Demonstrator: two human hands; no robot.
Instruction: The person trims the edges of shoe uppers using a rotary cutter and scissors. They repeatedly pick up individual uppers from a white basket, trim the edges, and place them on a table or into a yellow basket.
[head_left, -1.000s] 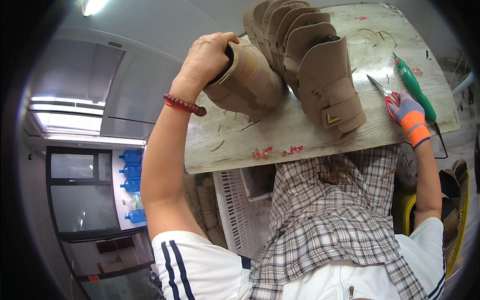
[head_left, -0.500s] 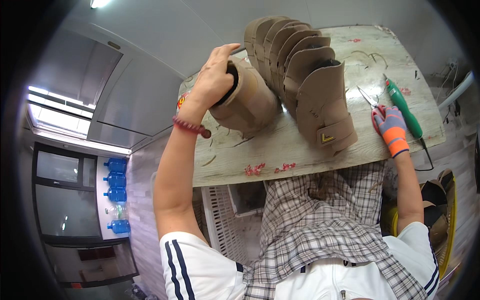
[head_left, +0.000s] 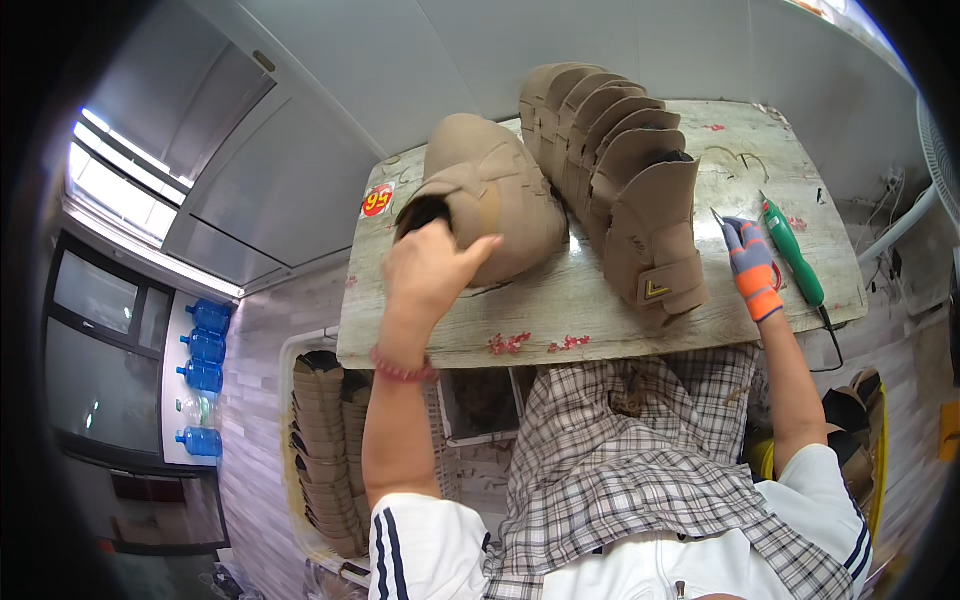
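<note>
- Below the table's (head_left: 590,312) near edge: plaid apron (head_left: 620,440); stacked tan pieces (head_left: 322,450) off its left end, dark and tan pieces (head_left: 848,415) off its right end.
- Table, left half: bare left hand (head_left: 430,270) at the dark opening of a tan boot-shaped bundle (head_left: 505,205). Thumb spread away from the fingers; fingertips hidden, so can't tell if they're pinching the rim or loose.
- Table, right half: gloved right hand (head_left: 748,268) over scissors (head_left: 777,277). Blade tip pokes out toward the far side, bit of red handle shows beside the palm. Can't tell if gripped or just covered.
- Right of that on the table: green tool (head_left: 793,250), cord (head_left: 832,345) hanging past the near edge.
- Risk, my read: if the left hand has only the rim, bundle could roll or slip toward the table's left edge. Shove it right and it could knock the nested row (head_left: 640,220) mid-table. Exposed blade tip could nick that row on a leftward sweep; snagged cord could drag the tool off.
- Bundle vs left grip: opening at the fingers, bulk beyond the hand toward the table's far side, lying tilted.
- Behind the table: pale wall panels (head_left: 600,50).
</note>
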